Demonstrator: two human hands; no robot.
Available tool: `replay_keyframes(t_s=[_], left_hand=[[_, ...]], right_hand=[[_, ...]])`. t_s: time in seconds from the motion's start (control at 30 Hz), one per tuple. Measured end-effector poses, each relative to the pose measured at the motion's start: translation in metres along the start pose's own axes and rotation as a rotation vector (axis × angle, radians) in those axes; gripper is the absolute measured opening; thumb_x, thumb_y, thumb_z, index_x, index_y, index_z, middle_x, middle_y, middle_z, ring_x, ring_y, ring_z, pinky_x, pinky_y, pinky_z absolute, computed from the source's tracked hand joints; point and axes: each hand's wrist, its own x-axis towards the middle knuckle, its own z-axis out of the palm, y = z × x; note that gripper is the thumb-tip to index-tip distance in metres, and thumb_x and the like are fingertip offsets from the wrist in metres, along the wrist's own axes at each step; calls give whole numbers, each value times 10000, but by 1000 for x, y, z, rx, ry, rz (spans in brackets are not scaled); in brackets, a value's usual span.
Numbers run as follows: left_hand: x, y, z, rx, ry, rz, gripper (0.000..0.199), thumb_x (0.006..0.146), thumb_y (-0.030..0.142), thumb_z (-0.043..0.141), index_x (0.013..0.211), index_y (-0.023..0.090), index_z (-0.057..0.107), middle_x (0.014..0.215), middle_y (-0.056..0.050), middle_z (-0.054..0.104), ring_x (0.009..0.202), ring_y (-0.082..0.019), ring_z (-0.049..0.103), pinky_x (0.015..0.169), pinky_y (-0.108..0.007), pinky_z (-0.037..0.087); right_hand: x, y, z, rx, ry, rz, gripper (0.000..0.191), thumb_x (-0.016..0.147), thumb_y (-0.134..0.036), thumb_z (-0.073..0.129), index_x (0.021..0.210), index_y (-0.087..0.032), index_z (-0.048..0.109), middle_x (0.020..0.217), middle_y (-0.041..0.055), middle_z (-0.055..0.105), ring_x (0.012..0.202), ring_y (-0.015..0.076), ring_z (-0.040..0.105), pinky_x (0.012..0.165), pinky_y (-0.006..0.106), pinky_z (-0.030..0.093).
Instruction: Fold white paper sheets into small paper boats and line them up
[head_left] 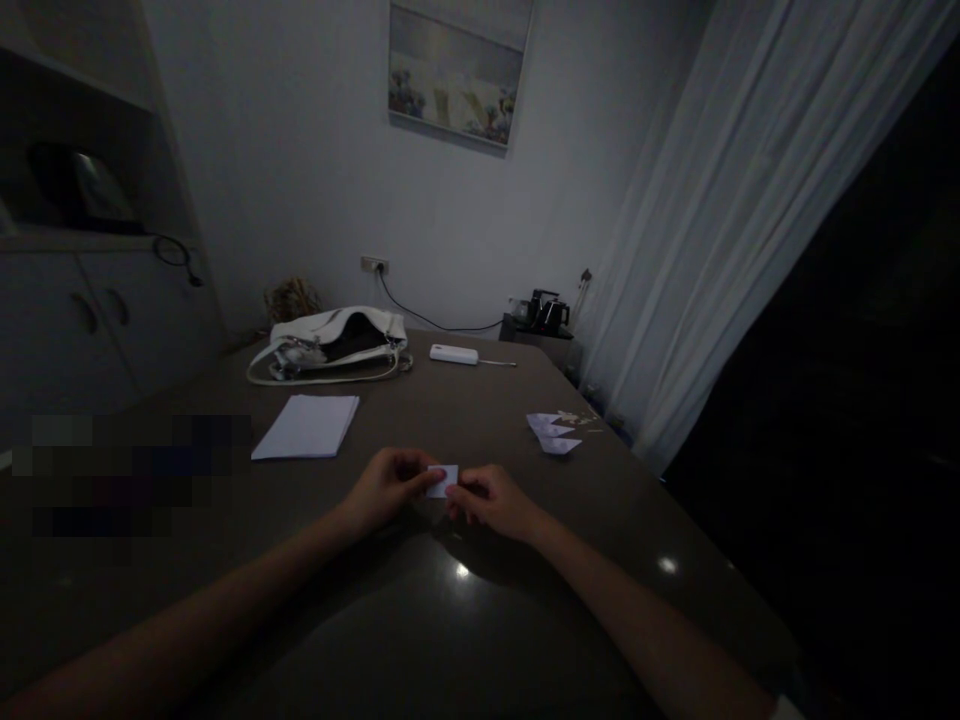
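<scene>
A small folded white paper is held between my two hands above the dark table. My left hand pinches its left side, thumb on top. At its right edge my right hand has its thumb and curled fingers closed on the paper. To the right lie several folded paper pieces with pointed tips, grouped together. A stack of white sheets rests on the table to the left of my hands.
A white bag stands at the back left of the table. Right of it lies a white device with a short cord. Small pale scraps lie near the right edge. A black kettle stands beyond the table.
</scene>
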Motion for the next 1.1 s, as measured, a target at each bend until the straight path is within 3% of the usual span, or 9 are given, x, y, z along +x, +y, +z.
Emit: replay_keyframes(t_s=[0.13, 0.33, 0.6, 0.8, 0.9, 0.97, 1.1], left_hand=[[0, 0, 1, 0, 10, 16, 329, 716, 440, 608, 661, 116, 600, 548, 2, 563, 516, -109, 490, 497, -207, 368], [-6, 4, 7, -32, -166, 28, 307, 768, 425, 568, 772, 121, 604, 690, -27, 626, 647, -147, 572, 597, -238, 435], [-8, 7, 7, -12, -124, 64, 302, 760, 419, 579, 714, 121, 571, 642, -19, 597, 613, -143, 556, 567, -235, 423], [-6, 7, 9, -48, -80, 1, 357, 762, 485, 555, 736, 130, 550, 620, 2, 564, 553, -119, 519, 511, -214, 399], [-4, 2, 10, -47, -183, -38, 399, 791, 516, 498, 764, 123, 560, 606, 7, 552, 502, -104, 485, 483, -209, 383], [-4, -1, 9, -16, -258, -11, 421, 823, 515, 445, 769, 119, 575, 593, 9, 542, 490, -97, 465, 479, -204, 374], [-5, -3, 6, 116, -214, 70, 432, 851, 490, 414, 739, 112, 589, 570, 9, 526, 501, -95, 451, 480, -192, 349]], right_hand=[[0, -5, -2, 20, -1, -53, 313, 853, -353, 473, 675, -126, 597, 573, 9, 568, 465, 68, 479, 459, 172, 368], [-3, -2, -4, 25, -166, -12, 317, 824, -378, 517, 689, -115, 631, 551, 7, 574, 442, 66, 463, 433, 168, 331], [-2, -2, -3, 83, -231, -2, 351, 842, -406, 490, 750, -106, 647, 603, 18, 600, 440, 52, 441, 435, 161, 337], [-4, -6, -4, 38, -91, -46, 359, 853, -405, 468, 706, -119, 627, 552, -4, 562, 419, 54, 423, 429, 169, 329], [-3, -7, -6, 31, -1, -52, 370, 846, -420, 468, 671, -124, 603, 534, -8, 539, 415, 63, 428, 414, 176, 323], [-3, -6, -5, 53, 22, -38, 373, 836, -436, 478, 660, -127, 590, 527, -9, 530, 410, 65, 429, 406, 178, 321], [0, -4, -4, 130, -1, -13, 398, 832, -461, 471, 643, -125, 570, 524, -5, 530, 401, 64, 432, 401, 176, 324]])
